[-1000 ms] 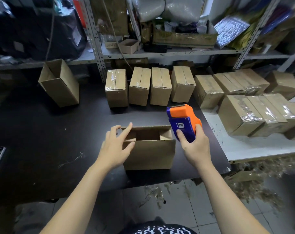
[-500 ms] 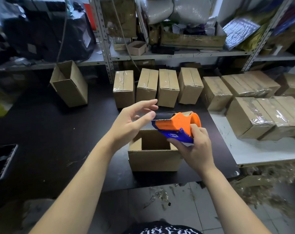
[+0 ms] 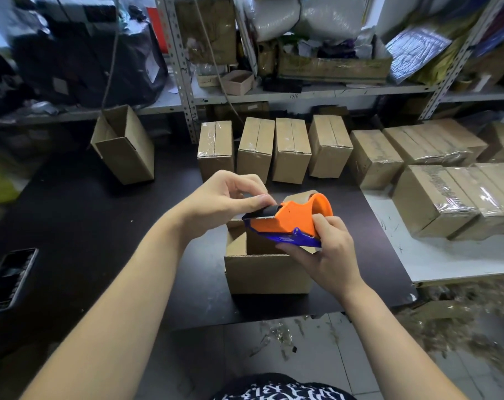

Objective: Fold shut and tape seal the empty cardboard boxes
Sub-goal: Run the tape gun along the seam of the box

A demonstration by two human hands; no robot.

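An open, empty cardboard box (image 3: 266,272) stands upright near the front edge of the black table (image 3: 80,215). Above it my right hand (image 3: 327,255) grips an orange and blue tape dispenser (image 3: 294,220), held flat with its front end pointing left. My left hand (image 3: 225,200) has its fingers curled at that front end, thumb and fingertips pinching at the black roller where the tape comes out. The tape's end itself is too small to make out.
Several taped boxes (image 3: 274,148) stand in a row behind, with more on the white table (image 3: 452,255) to the right. Another open box (image 3: 124,142) stands tilted at the back left. A dark tray (image 3: 8,275) sits at the left edge. Tape scraps litter the floor.
My left hand left the box's flap, rose and closed its fingers on the dispenser's front end. My right hand tipped the dispenser flat and brought it over the box.
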